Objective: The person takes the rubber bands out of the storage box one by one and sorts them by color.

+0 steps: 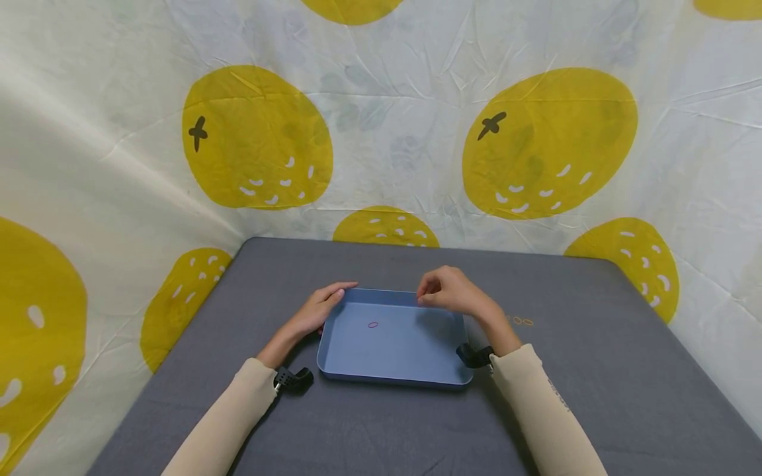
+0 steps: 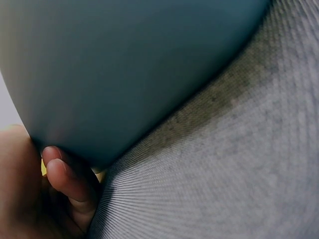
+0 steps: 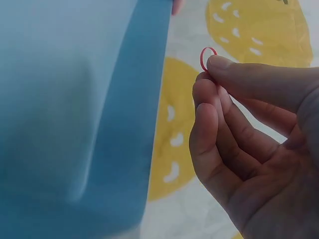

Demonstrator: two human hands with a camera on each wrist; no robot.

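Observation:
A shallow blue tray (image 1: 387,354) lies on the grey table. My left hand (image 1: 315,309) grips its far left corner; in the left wrist view curled fingertips (image 2: 62,174) sit against the tray's outer side. Above the tray's far right part is my right hand (image 1: 451,289), thumb and index finger pinching a thin red rubber band (image 3: 202,59). This band stands up as a small loop past the fingertips in the right wrist view. Another small reddish band (image 1: 372,324) lies on the tray floor, left of the middle.
Several orange bands (image 1: 522,321) lie on the table (image 1: 595,370) to the right of the tray, partly hidden by my right wrist. A white cloth with yellow fruit shapes (image 1: 399,152) hangs behind the table's far edge and along its left side.

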